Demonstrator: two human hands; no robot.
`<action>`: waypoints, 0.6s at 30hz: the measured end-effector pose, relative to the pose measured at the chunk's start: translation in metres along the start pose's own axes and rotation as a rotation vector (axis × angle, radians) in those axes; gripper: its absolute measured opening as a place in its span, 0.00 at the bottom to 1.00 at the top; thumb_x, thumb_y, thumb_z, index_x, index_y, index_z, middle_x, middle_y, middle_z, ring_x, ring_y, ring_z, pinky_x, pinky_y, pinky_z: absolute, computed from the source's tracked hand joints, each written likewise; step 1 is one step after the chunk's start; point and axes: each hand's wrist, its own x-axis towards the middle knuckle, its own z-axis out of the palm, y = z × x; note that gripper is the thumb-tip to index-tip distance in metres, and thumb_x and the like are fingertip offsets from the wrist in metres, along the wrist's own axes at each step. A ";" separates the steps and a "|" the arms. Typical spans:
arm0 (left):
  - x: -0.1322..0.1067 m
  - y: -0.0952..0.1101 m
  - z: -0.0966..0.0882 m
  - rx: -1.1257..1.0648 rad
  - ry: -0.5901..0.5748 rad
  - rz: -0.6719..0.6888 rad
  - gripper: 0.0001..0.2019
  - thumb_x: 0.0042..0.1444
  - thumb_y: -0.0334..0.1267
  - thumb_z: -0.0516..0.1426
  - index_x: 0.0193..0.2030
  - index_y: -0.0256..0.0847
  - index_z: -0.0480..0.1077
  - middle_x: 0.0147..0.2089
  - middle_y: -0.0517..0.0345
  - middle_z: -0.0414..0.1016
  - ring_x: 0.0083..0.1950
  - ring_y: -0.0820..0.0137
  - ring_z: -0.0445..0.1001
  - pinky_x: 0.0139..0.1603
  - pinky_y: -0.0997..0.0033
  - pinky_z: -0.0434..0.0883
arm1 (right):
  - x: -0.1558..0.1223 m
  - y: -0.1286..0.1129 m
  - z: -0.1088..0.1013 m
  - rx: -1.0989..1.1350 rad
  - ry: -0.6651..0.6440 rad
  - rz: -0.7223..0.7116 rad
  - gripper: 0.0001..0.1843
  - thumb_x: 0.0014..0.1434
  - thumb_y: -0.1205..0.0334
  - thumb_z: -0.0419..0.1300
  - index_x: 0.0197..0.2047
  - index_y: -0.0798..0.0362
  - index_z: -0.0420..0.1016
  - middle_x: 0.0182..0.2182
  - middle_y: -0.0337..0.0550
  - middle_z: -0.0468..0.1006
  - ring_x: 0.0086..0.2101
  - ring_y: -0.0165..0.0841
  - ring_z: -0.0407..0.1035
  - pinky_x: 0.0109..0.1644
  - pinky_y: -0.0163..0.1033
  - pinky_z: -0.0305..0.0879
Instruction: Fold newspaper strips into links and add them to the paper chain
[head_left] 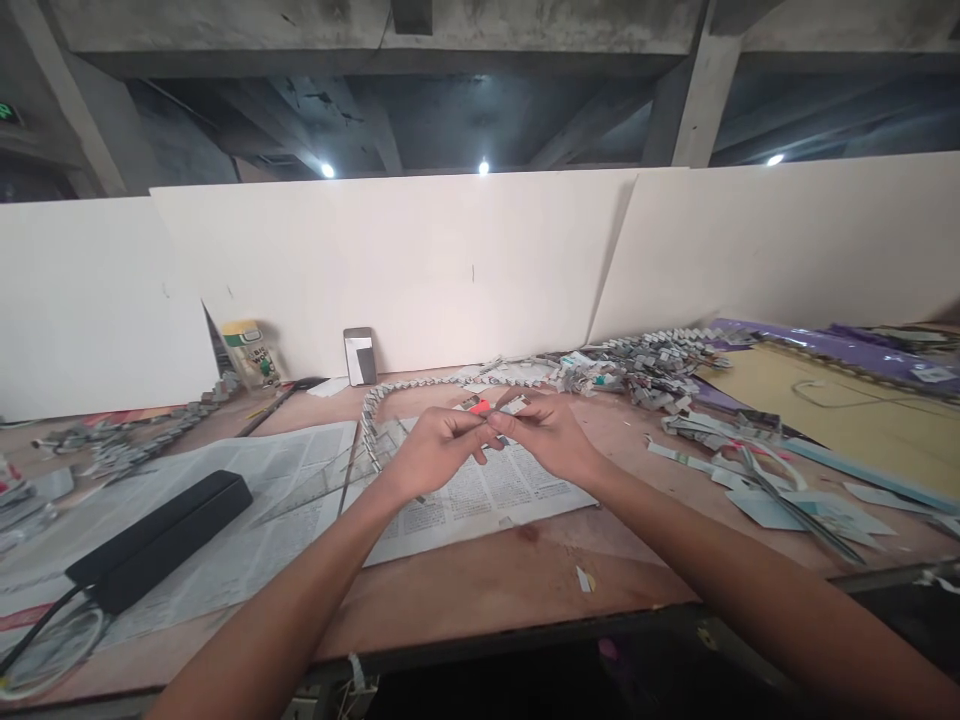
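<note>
My left hand (439,455) and my right hand (551,435) meet above the middle of the table, thumbs and fingertips pinched together. Between them is a small folded paper strip (480,407) with a red-orange patch, its ends poking out past the fingers; the rest is hidden. Beneath the hands lies a sheet of newspaper (465,515). Just left of them, a zigzag chain of folded paper links (369,415) curves back and to the right, toward a heap of folded paper pieces (645,365).
Scissors (799,510) rest among paper scraps at right, near a yellow sheet (817,400). At left lie a black oblong case (165,535) with cables and a clear ruler (319,490). A phone (360,357) and a yellow-lidded container (251,355) stand by the white boards (412,270).
</note>
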 end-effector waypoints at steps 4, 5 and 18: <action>0.004 0.001 -0.001 0.060 0.010 0.015 0.17 0.57 0.47 0.53 0.32 0.38 0.77 0.26 0.55 0.77 0.27 0.70 0.73 0.26 0.74 0.67 | 0.002 -0.001 -0.004 0.015 0.041 -0.021 0.22 0.55 0.48 0.58 0.16 0.53 0.71 0.25 0.43 0.72 0.32 0.35 0.67 0.31 0.38 0.62; 0.005 0.001 -0.001 0.061 0.013 0.022 0.17 0.57 0.47 0.53 0.32 0.38 0.77 0.27 0.55 0.77 0.27 0.70 0.73 0.26 0.74 0.68 | 0.003 -0.002 -0.004 0.027 0.039 -0.016 0.22 0.54 0.47 0.58 0.17 0.53 0.73 0.25 0.43 0.72 0.31 0.35 0.67 0.31 0.38 0.62; -0.015 -0.021 -0.046 0.071 -0.125 -0.106 0.17 0.57 0.49 0.52 0.38 0.40 0.77 0.39 0.53 0.80 0.36 0.69 0.77 0.38 0.72 0.71 | 0.018 -0.010 -0.036 0.066 0.323 0.140 0.23 0.49 0.47 0.63 0.13 0.53 0.64 0.14 0.34 0.55 0.19 0.26 0.51 0.26 0.37 0.52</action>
